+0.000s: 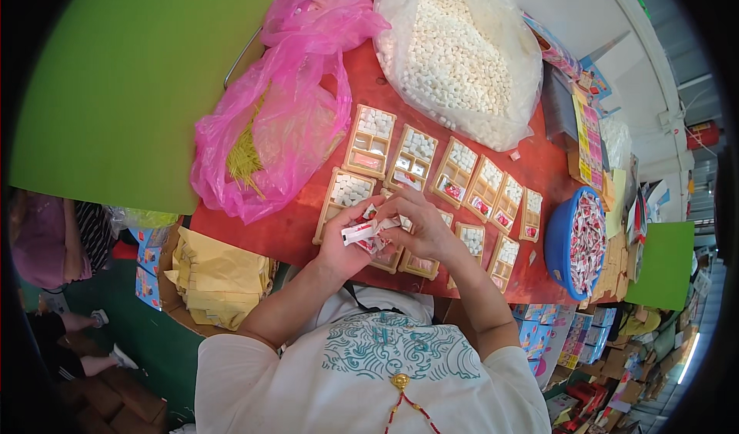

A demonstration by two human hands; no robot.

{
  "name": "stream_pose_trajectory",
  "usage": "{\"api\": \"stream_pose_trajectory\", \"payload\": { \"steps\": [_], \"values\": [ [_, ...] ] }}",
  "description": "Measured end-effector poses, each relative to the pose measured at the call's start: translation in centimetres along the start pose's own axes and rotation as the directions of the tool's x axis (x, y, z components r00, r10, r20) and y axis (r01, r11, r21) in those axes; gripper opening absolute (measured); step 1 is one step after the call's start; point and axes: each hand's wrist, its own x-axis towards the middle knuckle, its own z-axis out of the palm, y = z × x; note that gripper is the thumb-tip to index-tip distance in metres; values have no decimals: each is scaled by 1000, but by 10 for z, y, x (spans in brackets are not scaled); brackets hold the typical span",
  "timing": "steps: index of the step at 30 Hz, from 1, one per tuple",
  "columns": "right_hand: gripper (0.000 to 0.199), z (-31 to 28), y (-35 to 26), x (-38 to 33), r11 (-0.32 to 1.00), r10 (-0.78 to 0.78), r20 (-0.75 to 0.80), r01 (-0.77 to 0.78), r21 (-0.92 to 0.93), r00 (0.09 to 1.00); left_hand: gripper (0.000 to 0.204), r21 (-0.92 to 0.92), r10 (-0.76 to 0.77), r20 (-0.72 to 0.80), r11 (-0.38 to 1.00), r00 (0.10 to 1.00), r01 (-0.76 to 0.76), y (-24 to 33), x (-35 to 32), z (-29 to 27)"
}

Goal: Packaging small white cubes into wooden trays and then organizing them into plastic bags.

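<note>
My left hand point(344, 251) is cupped around a bunch of small white-and-red sachets point(360, 232) in front of my chest. Fingers of my right hand point(425, 227) are closed on the edge of one sachet at the right side of that bunch. Beneath and beyond both hands, several beige compartment trays point(359, 161) lie in two rows on the red table point(296, 230). White cube-like pieces point(375, 122) fill the larger section of the trays. Some trays in the far row also hold a red-and-white sachet point(453, 191). My hands partly hide the near row.
A large clear bag of white pieces point(462, 49) stands at the far side. Left of the trays lies a pink plastic bag point(296, 99) with thin yellow-green sticks point(245, 153). A blue basin point(556, 237) of sachets sits at the right edge. A box of yellow sheets point(212, 280) stands below left.
</note>
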Motion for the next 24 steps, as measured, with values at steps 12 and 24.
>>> {"api": "stream_pose_trajectory", "payload": {
  "steps": [12, 24],
  "values": [
    [24, 22, 2, -2, 966, 176, -273, -113, 231, 946, 32, 83, -55, 6, 995, 998, 55, -9, -4, -10],
    [20, -7, 10, -3, 809, 398, 112, -406, 424, 910, 28, 71, -72, 30, 995, 997, 69, -12, 2, -15]
  ]
}}
